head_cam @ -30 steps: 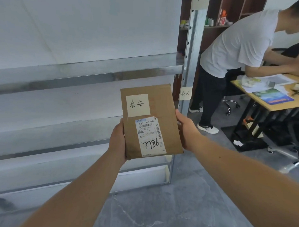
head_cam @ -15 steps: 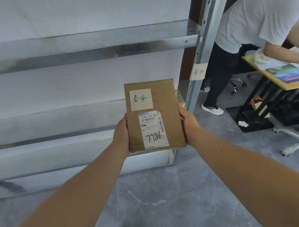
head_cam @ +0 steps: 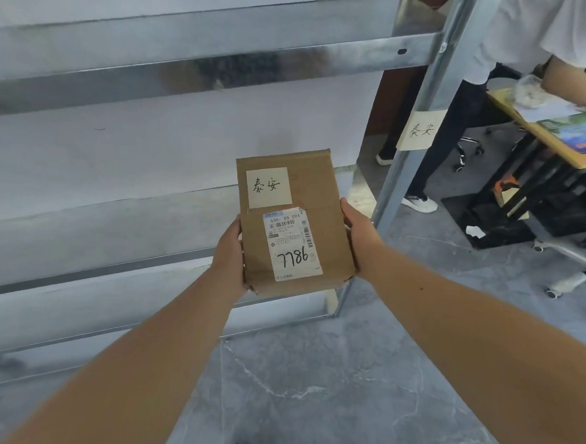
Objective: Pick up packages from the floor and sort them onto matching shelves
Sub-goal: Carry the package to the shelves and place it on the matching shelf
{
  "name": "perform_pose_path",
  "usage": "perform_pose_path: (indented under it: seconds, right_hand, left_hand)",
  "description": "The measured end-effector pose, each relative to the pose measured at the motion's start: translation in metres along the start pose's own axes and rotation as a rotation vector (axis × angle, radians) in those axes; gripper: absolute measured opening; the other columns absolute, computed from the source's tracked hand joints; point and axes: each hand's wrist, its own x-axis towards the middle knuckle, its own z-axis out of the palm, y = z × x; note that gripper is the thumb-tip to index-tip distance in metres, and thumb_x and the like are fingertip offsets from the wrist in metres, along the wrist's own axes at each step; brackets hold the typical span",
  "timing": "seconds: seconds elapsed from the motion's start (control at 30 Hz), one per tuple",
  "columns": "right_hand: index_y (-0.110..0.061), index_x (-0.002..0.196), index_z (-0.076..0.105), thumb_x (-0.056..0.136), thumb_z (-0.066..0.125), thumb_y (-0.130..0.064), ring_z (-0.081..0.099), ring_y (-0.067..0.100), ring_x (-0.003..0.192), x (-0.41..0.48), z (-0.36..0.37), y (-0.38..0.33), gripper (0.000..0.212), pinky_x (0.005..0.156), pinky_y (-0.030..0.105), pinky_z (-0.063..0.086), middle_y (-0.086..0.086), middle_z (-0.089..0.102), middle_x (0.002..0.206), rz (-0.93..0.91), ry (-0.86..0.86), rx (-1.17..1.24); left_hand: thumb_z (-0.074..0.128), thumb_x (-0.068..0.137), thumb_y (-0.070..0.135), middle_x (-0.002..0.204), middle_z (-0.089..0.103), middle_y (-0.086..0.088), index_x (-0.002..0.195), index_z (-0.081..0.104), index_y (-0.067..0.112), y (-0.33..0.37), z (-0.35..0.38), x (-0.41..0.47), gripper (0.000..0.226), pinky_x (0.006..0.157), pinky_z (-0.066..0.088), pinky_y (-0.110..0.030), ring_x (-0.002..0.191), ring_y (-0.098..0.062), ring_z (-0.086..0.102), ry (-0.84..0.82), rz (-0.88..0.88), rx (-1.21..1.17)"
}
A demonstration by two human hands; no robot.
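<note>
Package [head_cam: 293, 222], both hands [head_cam: 231, 252] clamped on its sides: should slide flat onto shelf [head_cam: 116, 227] left of matching post tag [head_cam: 421, 130].

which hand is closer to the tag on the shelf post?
Right. The right hand grips the package's right edge, just left of and below the post carrying the tag. The left hand holds the opposite edge, farther from it.
</note>
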Motion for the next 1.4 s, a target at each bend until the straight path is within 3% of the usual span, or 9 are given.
perform_pose_path:
  seconds: [0.33, 0.5, 0.63, 0.83, 0.93, 1.0, 1.13, 1.3, 1.4]
  right_hand:
    - [-0.027, 0.124, 0.079, 0.101, 0.050, -0.074, 0.080, 0.037, 0.112, 0.018, 0.026, -0.006, 0.060, 0.107, 0.060, 0.060, 0.007, 0.083, 0.122, 0.071, 0.019, -0.018]
    - [-0.023, 0.119, 0.076, 0.089, 0.048, -0.091, 0.079, 0.034, 0.112, 0.027, 0.028, -0.005, 0.079, 0.110, 0.064, 0.056, 0.006, 0.084, 0.109, 0.129, 0.056, 0.018]
    - [-0.029, 0.138, 0.064, 0.087, 0.061, -0.086, 0.073, 0.040, 0.120, 0.020, 0.031, -0.007, 0.077, 0.109, 0.070, 0.053, 0.010, 0.075, 0.130, 0.154, -0.022, -0.018]
    - [-0.031, 0.127, 0.067, 0.093, 0.059, -0.079, 0.073, 0.038, 0.119, 0.017, 0.029, -0.009, 0.058, 0.111, 0.065, 0.054, 0.011, 0.075, 0.127, 0.138, 0.009, -0.039]
    - [-0.031, 0.137, 0.064, 0.092, 0.057, -0.082, 0.074, 0.039, 0.117, 0.017, 0.032, -0.009, 0.068, 0.107, 0.065, 0.057, 0.013, 0.074, 0.129, 0.142, 0.024, -0.038]
    - [-0.029, 0.143, 0.060, 0.092, 0.057, -0.083, 0.072, 0.040, 0.120, 0.017, 0.034, -0.009, 0.074, 0.102, 0.067, 0.059, 0.014, 0.071, 0.135, 0.139, 0.026, -0.040]
    - [-0.029, 0.142, 0.057, 0.093, 0.055, -0.083, 0.067, 0.042, 0.125, 0.013, 0.038, -0.007, 0.073, 0.092, 0.062, 0.060, 0.012, 0.066, 0.143, 0.145, 0.022, -0.050]
    - [-0.030, 0.155, 0.048, 0.086, 0.062, -0.086, 0.068, 0.045, 0.127, 0.014, 0.039, 0.001, 0.090, 0.098, 0.065, 0.062, 0.015, 0.064, 0.149, 0.167, 0.005, -0.038]
    - [-0.030, 0.151, 0.052, 0.086, 0.065, -0.083, 0.072, 0.044, 0.122, 0.012, 0.039, 0.003, 0.085, 0.102, 0.067, 0.060, 0.017, 0.070, 0.138, 0.170, -0.015, -0.015]
  left_hand:
    - [0.048, 0.106, 0.054, 0.109, 0.085, -0.008, 0.110, 0.083, 0.029, 0.024, -0.008, 0.027, 0.043, 0.083, 0.066, -0.050, 0.089, -0.034, 0.083, 0.006, 0.011, 0.023]
    - [0.026, 0.104, 0.076, 0.111, 0.084, -0.007, 0.118, 0.079, 0.031, 0.034, -0.018, 0.042, 0.072, 0.079, 0.063, -0.042, 0.093, -0.030, 0.081, 0.017, -0.001, 0.167]
    - [0.016, 0.094, 0.088, 0.115, 0.084, -0.006, 0.123, 0.079, 0.034, 0.040, -0.025, 0.050, 0.088, 0.097, 0.062, -0.052, 0.106, -0.035, 0.080, -0.005, -0.020, 0.212]
    - [0.034, 0.083, 0.094, 0.138, 0.074, -0.007, 0.153, 0.055, 0.032, 0.032, -0.047, 0.065, 0.096, 0.118, 0.045, -0.062, 0.130, -0.037, 0.067, -0.068, 0.033, 0.129]
    - [0.034, 0.096, 0.082, 0.133, 0.075, -0.016, 0.145, 0.060, 0.008, 0.027, -0.050, 0.063, 0.092, 0.117, 0.046, -0.061, 0.129, -0.040, 0.068, -0.089, 0.146, 0.146]
    - [0.032, 0.103, 0.072, 0.130, 0.078, -0.013, 0.137, 0.069, 0.010, 0.023, -0.046, 0.059, 0.080, 0.109, 0.051, -0.054, 0.124, -0.034, 0.072, -0.121, 0.195, 0.175]
    - [0.065, 0.095, 0.051, 0.097, 0.085, 0.003, 0.114, 0.073, 0.017, 0.021, -0.042, 0.059, 0.040, 0.070, 0.060, -0.026, 0.083, -0.009, 0.080, -0.122, 0.278, 0.214]
    - [0.058, 0.104, 0.053, 0.101, 0.076, 0.010, 0.099, 0.073, 0.030, 0.026, -0.041, 0.060, 0.028, 0.103, 0.045, -0.036, 0.097, -0.008, 0.066, 0.020, 0.284, 0.206]
    - [0.054, 0.105, 0.057, 0.090, 0.066, 0.014, 0.084, 0.063, 0.032, 0.030, -0.035, 0.056, 0.034, 0.095, 0.042, -0.038, 0.084, -0.004, 0.057, 0.146, 0.300, 0.222]
